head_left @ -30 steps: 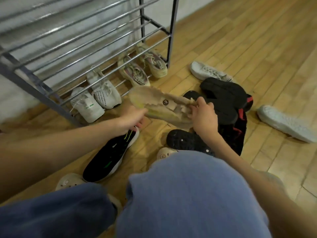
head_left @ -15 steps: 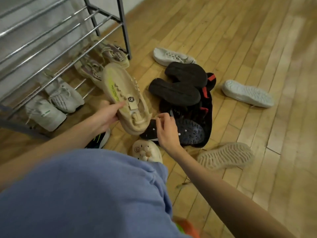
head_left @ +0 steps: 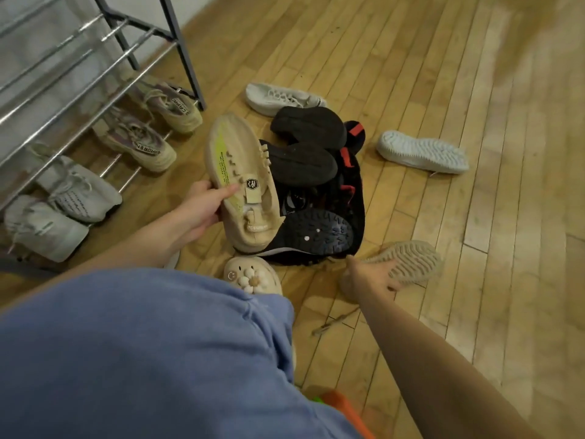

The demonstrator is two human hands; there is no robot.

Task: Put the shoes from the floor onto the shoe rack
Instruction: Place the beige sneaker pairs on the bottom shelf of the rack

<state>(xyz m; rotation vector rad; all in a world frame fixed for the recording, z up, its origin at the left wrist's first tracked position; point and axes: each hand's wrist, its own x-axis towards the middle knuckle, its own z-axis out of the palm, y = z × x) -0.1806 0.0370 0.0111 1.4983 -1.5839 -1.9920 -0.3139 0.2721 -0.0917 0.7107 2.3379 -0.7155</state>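
head view is showing our left hand [head_left: 202, 207] holding one tan shoe [head_left: 242, 182] up off the floor. our fingers are wrapped around its side and our thumb is pressing on the top, so the hand is closed on it.

a moment ago both hands were on this shoe. now our right hand [head_left: 372, 275] is letting go of it and is reaching out low to the right. it is landing on the other tan shoe [head_left: 408, 264], which is lying upside down on the wood floor [head_left: 474, 90]. the fingers are spread and lying flat on its sole, not curled around it yet, so we are not holding it.

we are guessing these two are a pair, so we are getting both before putting them away. next we are needing to curl our fingers round that shoe and turn it over.

just past the held shoe is a pile of black shoes [head_left: 304, 163]. farther off two white shoes [head_left: 424, 152] are lying on the floor. right under the held shoe is a cream clog [head_left: 253, 277] with a flower on it.

left of our left hand is the shoe rack [head_left: 133, 58]. four shoes are sitting on its bottom bars already. lots of shoes are waiting on the floor, so we are far from done.
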